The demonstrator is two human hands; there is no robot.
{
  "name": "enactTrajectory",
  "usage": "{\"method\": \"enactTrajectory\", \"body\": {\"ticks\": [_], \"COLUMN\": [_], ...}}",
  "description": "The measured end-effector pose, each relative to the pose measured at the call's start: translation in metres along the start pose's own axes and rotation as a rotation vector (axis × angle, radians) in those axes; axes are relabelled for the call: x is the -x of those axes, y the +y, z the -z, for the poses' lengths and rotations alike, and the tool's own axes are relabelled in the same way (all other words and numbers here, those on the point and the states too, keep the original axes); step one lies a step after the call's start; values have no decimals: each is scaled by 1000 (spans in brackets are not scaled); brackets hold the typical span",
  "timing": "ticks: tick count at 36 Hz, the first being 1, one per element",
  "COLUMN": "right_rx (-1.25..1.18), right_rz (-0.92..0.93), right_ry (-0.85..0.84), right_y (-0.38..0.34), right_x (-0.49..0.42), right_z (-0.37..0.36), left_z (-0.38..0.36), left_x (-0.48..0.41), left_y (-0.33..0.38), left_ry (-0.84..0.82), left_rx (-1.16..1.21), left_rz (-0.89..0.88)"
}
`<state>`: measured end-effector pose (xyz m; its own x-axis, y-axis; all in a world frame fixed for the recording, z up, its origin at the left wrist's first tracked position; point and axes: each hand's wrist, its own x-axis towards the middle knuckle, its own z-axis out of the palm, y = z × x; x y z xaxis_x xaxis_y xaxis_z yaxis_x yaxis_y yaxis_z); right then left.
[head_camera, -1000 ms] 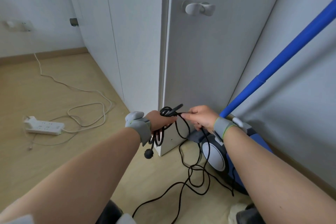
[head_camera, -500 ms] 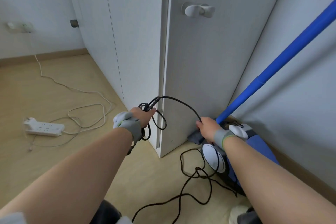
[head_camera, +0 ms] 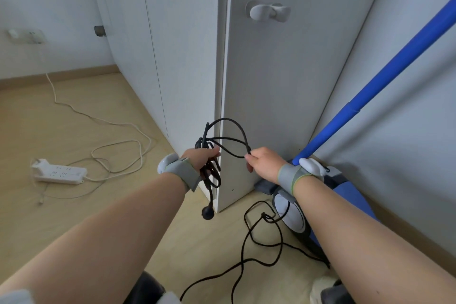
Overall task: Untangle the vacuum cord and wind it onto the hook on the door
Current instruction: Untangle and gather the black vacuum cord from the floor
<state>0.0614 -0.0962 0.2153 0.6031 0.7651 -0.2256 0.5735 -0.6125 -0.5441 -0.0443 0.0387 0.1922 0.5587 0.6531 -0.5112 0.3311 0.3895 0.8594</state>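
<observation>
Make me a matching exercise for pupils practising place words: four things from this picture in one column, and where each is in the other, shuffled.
1 plug
2 power strip
3 hook
4 blue pole

a high on the door
b flat on the floor, at the left
c slanting up toward the right
d dangling on its cord below the left hand

Pairs: 1-d, 2-b, 3-a, 4-c

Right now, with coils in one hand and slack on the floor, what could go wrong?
1. The black cord on the floor has a small tangle beside the vacuum; pulling may tighten it or tug the vacuum.
2. The plug dangles below the left hand and may swing into the door.
3. The right hand pinches one loop; the uneven coils could slip before reaching the hook.
</observation>
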Motion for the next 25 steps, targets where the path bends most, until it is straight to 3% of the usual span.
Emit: {"method": "enactTrajectory", "body": {"ticks": [6,15,25], "right_rx": [42,134,31], "right_rz": [14,-26,-128], "right_ry": [-61,-178,-189], "right_y": [-7,-13,2], "right_x": [2,2,6], "right_z": [-6,-22,-11], "left_z": [1,-7,-9], "left_x": [1,16,20], "left_y": [2,8,8], "left_ry": [-60,-332,-366], "left_rx": [29,93,-55], "left_rz": [-19,-56,-35]}}
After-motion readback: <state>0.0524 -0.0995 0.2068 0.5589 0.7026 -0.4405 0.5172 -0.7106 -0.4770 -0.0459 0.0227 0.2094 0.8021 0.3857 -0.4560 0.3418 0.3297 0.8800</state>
